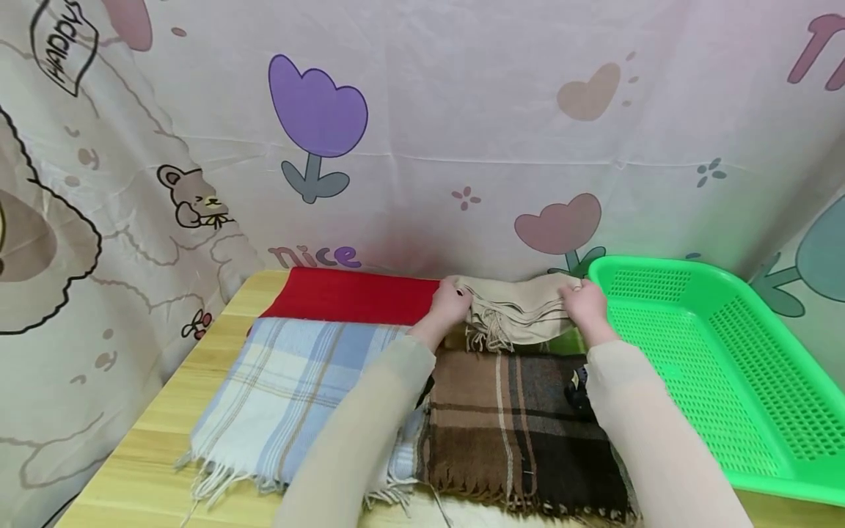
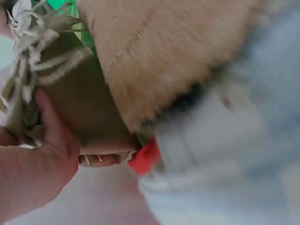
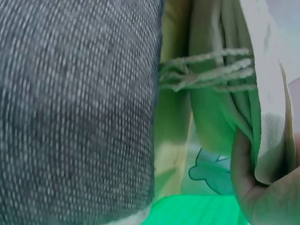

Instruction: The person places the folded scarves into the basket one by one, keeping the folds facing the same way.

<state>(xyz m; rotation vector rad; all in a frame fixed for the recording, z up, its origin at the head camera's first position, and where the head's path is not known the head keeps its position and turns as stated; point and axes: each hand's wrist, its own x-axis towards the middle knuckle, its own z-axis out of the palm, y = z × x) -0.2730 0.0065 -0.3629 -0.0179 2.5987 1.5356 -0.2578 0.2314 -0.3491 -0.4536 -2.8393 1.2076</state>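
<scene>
A folded beige scarf [image 1: 518, 297] with a fringe spans the space between both hands at the back of the table. The left hand [image 1: 451, 304] pinches its left end, and in the left wrist view the thumb of the left hand [image 2: 42, 173] lies against the fringed layers. At the other end, the right hand [image 1: 586, 308] grips the scarf; the right wrist view has several layers of beige cloth [image 3: 269, 136] between thumb and fingers. In front of it lies a folded brown and black plaid scarf [image 1: 475, 433], partly covered by the right sleeve.
To the left lies a folded light blue and white plaid scarf [image 1: 290, 389], with a red folded cloth [image 1: 356, 295] behind it. A green plastic basket [image 1: 667, 282] stands at the right. A patterned curtain [image 1: 422, 147] hangs behind the wooden table [image 1: 161, 411].
</scene>
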